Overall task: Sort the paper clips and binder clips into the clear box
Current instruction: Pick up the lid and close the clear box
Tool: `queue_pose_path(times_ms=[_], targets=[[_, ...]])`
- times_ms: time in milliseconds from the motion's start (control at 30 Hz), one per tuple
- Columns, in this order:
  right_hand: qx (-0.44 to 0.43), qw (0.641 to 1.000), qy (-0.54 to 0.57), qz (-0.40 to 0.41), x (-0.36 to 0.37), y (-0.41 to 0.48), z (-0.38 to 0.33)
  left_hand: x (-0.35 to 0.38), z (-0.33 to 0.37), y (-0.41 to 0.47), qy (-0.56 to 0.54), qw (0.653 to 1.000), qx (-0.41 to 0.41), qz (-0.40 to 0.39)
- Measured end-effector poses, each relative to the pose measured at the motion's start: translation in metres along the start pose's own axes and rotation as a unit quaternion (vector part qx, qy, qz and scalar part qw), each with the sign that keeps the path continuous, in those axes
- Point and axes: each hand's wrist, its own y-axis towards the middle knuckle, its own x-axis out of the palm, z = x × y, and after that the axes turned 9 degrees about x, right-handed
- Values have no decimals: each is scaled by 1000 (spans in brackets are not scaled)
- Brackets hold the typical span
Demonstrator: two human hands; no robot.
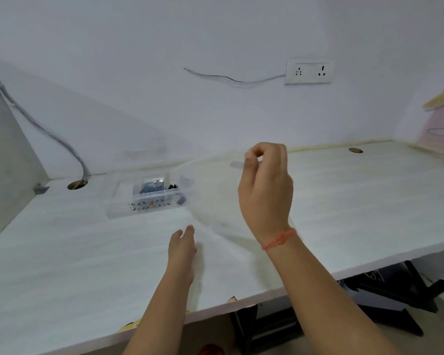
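A clear compartment box stands on the white desk, left of centre. In it lie a small bag of blue paper clips and black binder clips, with another dark clip near its right end. My right hand is raised above the desk to the right of the box and pinches the edge of a clear plastic lid, which is blurred and hangs below the hand. My left hand hovers low over the desk in front of the box, fingers relaxed, holding nothing.
A cable runs down the left wall into a desk hole. A second hole sits at the back right. A wall socket is above. Black objects lie under the desk's front edge.
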Motion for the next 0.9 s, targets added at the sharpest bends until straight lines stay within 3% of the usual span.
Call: queue_pose_path(times_ms=[100,167,267,367,500,567,733,900], targets=[[130,985,105,-36,17,10,5,-19,0,7,5,998,20,52],[222,965,132,-49,28,15,13,-34,3,9,13,991,31,128],[361,907,195,-93,44,14,23,-63,2,13,45,965,58,251],[388,878,200,-196,60,5,34,-87,3,18,17,946,55,319],[395,827,128,-379,81,-29,50,-109,17,28,-10,918,55,392],[383,835,76,-389,91,-48,59,-113,27,32,-17,914,63,400],[330,887,-22,-323,120,-61,62,-125,36,58,-12,925,81,370],[319,910,-61,-258,156,-48,61,-132,48,87,-3,925,139,353]])
